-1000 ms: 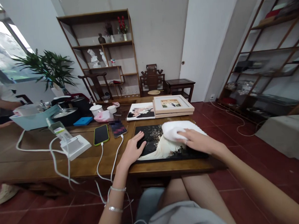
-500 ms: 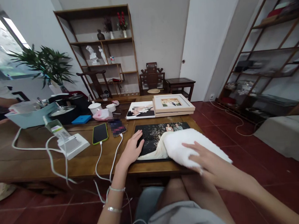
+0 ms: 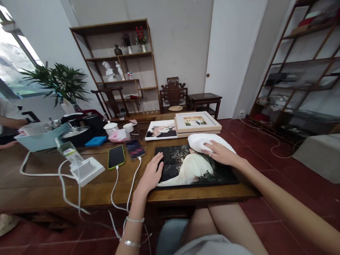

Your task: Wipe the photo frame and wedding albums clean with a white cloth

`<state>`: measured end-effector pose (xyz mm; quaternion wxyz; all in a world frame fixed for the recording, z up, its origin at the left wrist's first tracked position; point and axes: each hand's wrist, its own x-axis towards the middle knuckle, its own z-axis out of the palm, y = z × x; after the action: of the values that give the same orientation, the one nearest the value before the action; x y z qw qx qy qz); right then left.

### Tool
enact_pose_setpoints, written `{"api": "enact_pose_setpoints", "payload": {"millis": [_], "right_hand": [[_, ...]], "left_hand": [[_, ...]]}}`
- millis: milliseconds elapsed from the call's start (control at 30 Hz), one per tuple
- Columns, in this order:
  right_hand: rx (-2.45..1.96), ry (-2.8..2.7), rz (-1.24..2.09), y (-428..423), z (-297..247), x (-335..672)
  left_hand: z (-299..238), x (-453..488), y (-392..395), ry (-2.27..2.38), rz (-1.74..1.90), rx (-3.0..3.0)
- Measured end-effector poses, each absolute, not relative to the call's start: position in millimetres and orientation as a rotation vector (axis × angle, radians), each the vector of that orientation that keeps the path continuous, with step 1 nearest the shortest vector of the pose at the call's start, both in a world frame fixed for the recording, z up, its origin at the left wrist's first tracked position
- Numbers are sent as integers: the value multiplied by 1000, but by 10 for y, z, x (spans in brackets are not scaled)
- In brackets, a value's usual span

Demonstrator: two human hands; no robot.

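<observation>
While the left hand (image 3: 153,172) lies flat over the left edge of the dark photo panel (image 3: 171,166), fingers extended and thumb slightly off, not clamped on anything, the right hand (image 3: 219,151) has its grip bunched into a white cloth (image 3: 198,141), fingers curled round a fold of it. Panel is just right of the frame's centre, lying flat on the wooden surface (image 3: 194,195) near its front edge. Cloth sits over the panel's upper right part, touching it, hiding whatever is printed there. Progress, as a judgement: looks like mid-wipe, neither at a clear start nor finished, since cloth and panel are both under the hands. Left half and the lower strip with the pale dress are uncovered by the cloth; whether they have been gone over cannot be told, no streaks or dust readable at this size. Upper right corner under the cloth can't be judged either. Just behind the panel, upper centre of the frame: a canvas print (image 3: 163,134) and, beside it on the right, a pale frame (image 3: 181,124), both untouched, their state of cleaning unclear. Left of the left hand, apart from it: a green-edged phone (image 3: 116,157) and a blurred-out phone (image 3: 135,149), both plugged in.
</observation>
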<state>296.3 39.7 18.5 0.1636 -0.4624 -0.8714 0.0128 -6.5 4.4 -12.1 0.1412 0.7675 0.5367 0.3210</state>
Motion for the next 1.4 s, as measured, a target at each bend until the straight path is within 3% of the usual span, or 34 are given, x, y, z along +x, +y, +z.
{"api": "enact_pose_setpoints", "payload": {"millis": [367, 733, 867, 1233, 1400], "right_hand": [[-1033, -2709, 66, -843, 221, 2881], [-1240, -2565, -14, 423, 250, 2798], [-1286, -2533, -21, 507, 301, 2746], [-1319, -2741, 258, -1034, 500, 2875], [-1376, -2706, 209, -1057, 466, 2819]], "left_hand": [[-169, -84, 79, 1524, 930, 2280], [-136, -90, 64, 1518, 913, 2281], [-135, -89, 68, 1526, 916, 2289], [-171, -65, 82, 1564, 952, 2294], [-162, -61, 73, 1534, 966, 2280]]}}
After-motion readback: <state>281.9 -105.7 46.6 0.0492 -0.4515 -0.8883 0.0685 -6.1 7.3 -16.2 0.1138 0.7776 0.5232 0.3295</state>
